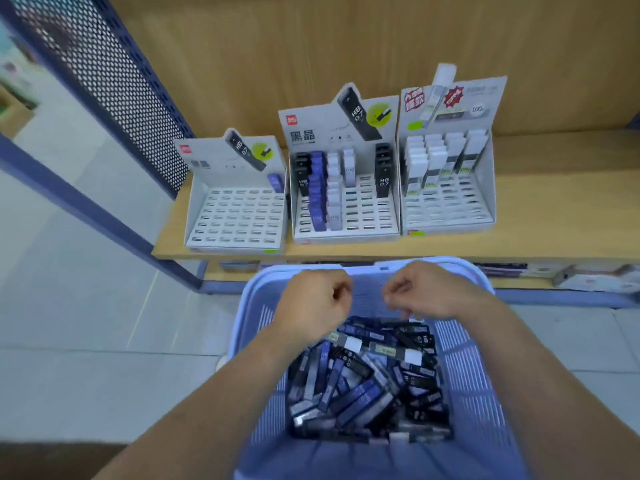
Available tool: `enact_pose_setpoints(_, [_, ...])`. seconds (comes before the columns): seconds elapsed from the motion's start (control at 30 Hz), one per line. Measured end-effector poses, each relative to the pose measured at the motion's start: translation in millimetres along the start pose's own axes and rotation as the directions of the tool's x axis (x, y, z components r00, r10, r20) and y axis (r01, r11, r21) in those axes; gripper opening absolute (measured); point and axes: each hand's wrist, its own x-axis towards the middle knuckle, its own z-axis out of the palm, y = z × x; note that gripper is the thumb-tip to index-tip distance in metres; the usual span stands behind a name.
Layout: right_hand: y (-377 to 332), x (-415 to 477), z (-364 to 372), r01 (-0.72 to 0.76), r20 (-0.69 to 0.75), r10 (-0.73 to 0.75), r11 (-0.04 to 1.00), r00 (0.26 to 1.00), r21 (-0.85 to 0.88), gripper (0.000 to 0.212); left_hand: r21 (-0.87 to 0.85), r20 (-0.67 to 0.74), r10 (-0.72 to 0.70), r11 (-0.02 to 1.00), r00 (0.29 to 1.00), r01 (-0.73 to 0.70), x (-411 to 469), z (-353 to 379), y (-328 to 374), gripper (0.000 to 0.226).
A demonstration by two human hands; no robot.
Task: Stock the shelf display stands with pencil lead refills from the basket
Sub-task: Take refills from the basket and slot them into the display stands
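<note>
Pencil lead refills (367,379) are heaped in the basket (481,368) below me, so plenty left. Left stand (239,220) is nearly bare, with one blue box; middle stand (367,209) is partly filled; right stand (446,206) has back rows only. My left hand (311,299) and right hand (422,292) hover over the heap, fingers curled, gripping nothing I can see.
</note>
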Motion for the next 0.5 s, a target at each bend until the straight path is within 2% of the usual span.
enact_pose_setpoints(0.1, [26.1,12.6,37.5,-0.082,0.057,0.086,0.995,0.995,-0.064,0.025,0.085,0.294,-0.164,0.986,0.942,0.145,-12.7,37.9,-35.8,0.023])
enact_pose_setpoints(0.2, [59.6,24.9,74.1,-0.141,0.078,0.148,0.986,0.986,-0.094,0.046,0.194,0.453,-0.284,0.957,0.845,0.217,-24.4,76.4,-63.9,0.028])
enact_pose_setpoints(0.3, [89.8,32.5,99.6,-0.194,-0.024,0.193,0.967,0.981,-0.163,0.049,0.202,0.481,-0.386,0.923,0.787,0.329,-30.7,103.8,-81.2,0.027])
enact_pose_setpoints(0.37, [111.1,39.6,111.8,-0.239,-0.096,0.225,0.954,0.970,-0.179,0.053,0.202,0.448,-0.456,0.890,0.769,0.409,-32.2,126.2,-92.1,0.036])
enact_pose_setpoints(0.5, [137.5,55.6,134.2,-0.368,-0.075,0.360,0.914,0.930,-0.173,0.090,0.256,0.391,-0.530,0.848,0.753,0.464,-35.0,162.9,-97.2,0.067])
